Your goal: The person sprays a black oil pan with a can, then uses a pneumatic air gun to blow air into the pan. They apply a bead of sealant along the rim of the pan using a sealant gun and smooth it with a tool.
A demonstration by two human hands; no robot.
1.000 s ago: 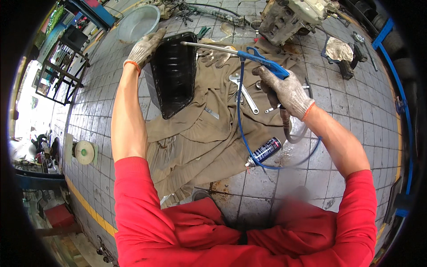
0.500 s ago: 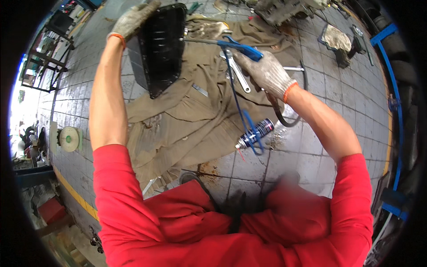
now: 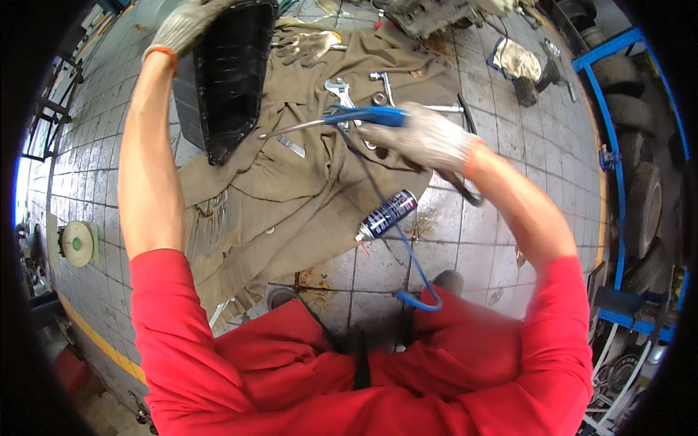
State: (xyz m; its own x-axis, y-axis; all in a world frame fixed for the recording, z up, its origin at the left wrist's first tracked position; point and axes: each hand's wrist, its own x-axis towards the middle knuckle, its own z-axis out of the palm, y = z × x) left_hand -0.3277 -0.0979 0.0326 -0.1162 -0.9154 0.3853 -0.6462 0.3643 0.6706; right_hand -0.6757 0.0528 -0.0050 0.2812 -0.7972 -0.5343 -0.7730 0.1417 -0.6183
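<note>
My left hand, in a knit glove with an orange cuff, grips the upper edge of a black oil pan. The pan stands tilted on its side, its hollow face turned toward the right. In my gloved right hand is a blue air blow gun. Its thin metal nozzle points left, the tip close to the pan's lower right edge but apart from it. From the gun a blue hose trails down toward my feet. Beneath the gun lie an adjustable wrench and a small flat metal blade.
A brown cloth is spread over the tiled floor. On it lie a spray can, a dirty glove and a socket wrench. A large metal part sits at the far side. Tyres fill a blue rack at right.
The blow gun has swung down and left in my right hand, its nozzle now nearer the pan's lower edge. The hose has shifted off the spray can. The whole view has turned slightly right.
</note>
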